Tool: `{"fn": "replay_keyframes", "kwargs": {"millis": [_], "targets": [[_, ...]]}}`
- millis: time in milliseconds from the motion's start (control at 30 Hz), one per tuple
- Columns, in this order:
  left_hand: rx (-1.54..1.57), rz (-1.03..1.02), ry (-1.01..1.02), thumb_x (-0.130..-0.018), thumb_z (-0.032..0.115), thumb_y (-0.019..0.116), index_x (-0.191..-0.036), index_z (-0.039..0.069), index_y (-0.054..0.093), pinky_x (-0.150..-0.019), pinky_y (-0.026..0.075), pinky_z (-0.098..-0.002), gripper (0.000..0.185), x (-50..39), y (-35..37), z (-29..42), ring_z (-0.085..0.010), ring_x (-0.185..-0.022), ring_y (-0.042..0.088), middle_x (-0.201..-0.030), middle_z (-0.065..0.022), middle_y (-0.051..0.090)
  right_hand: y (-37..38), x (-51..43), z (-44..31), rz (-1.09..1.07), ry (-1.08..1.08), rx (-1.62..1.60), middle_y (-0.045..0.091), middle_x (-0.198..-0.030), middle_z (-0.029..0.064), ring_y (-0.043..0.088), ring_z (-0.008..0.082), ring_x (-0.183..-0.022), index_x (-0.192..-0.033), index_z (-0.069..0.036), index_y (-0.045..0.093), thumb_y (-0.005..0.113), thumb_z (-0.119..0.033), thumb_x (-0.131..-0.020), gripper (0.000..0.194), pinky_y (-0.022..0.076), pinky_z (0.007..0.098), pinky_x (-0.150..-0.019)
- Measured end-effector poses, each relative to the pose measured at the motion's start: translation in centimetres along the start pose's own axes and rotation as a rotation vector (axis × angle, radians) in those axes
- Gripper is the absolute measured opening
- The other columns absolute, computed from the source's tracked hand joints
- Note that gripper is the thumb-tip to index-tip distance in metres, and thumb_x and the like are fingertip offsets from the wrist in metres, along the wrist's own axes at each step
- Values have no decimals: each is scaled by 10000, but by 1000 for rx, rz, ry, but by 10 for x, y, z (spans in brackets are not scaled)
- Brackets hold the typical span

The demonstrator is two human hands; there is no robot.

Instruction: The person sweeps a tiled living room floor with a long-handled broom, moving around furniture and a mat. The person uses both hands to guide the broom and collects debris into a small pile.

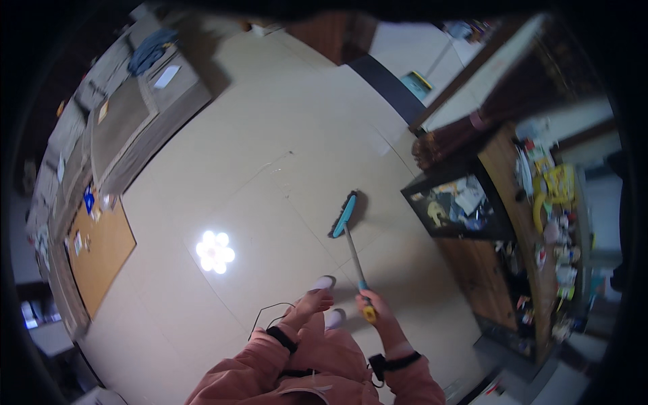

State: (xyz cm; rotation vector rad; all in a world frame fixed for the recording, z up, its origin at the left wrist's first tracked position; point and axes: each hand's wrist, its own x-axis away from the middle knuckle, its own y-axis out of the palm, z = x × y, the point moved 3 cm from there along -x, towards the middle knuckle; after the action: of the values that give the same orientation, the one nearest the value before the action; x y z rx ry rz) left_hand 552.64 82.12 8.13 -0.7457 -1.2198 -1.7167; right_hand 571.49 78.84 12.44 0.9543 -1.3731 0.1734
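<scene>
My right hand (375, 307) is closed around the handle of a broom (353, 253), near its yellow end. The broom's teal head (344, 216) with dark bristles rests on the pale tiled floor (263, 106), ahead of my feet and slightly to the right. My left hand (315, 301) hangs in front of my body with nothing in it, its fingers loosely bent. Small dark bits of debris (290, 152) and a faint streak lie on the tiles beyond the broom head.
A grey sofa (126, 116) and a tan board-like surface (104, 253) line the left. To the right stands a cluttered wooden cabinet (476, 278). A dark curtain (460, 129) hangs by a doorway with a teal dustpan (417, 84) past its dark threshold (387, 83).
</scene>
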Motion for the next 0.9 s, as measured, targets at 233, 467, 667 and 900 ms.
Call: {"fn": "replay_keyframes", "kwargs": {"millis": [233, 467, 667, 900], "targets": [[199, -121, -137, -831, 443, 502, -1127, -60, 434, -797, 458, -355, 588, 1, 49, 9, -256, -972, 537, -1103, -195, 512, 53, 79, -15, 3, 132, 672, 483, -692, 32, 438, 90, -475, -920, -61, 480, 494, -118, -831, 107, 348, 206, -413], [278, 276, 287, -803, 146, 495, -1100, -91, 368, -531, 500, -353, 401, 21, 15, 1, -239, -675, 575, -837, -160, 565, 111, 12, -4, -130, 602, 973, 488, -761, 55, 412, 85, -472, -1110, -79, 436, 480, -121, -848, 269, 350, 210, -395], [939, 693, 102, -769, 74, 482, -1077, -85, 370, -533, 486, -355, 365, -45, -26, -58, -240, -661, 557, -794, -174, 546, 118, -88, 24, -261, 960, 1313, 501, -688, 55, 471, 114, -444, -989, -67, 490, 516, -110, -823, 174, 377, 227, -367], [1538, 1236, 113, -755, 104, 483, -989, 26, 379, -342, 414, -344, 268, -113, 9, -134, -220, -528, 536, -725, -139, 500, 80, -137, 50, -247, 1253, 1733, 502, -691, 36, 437, 72, -442, -1208, -99, 444, 485, -114, -835, 375, 380, 180, -383]]}}
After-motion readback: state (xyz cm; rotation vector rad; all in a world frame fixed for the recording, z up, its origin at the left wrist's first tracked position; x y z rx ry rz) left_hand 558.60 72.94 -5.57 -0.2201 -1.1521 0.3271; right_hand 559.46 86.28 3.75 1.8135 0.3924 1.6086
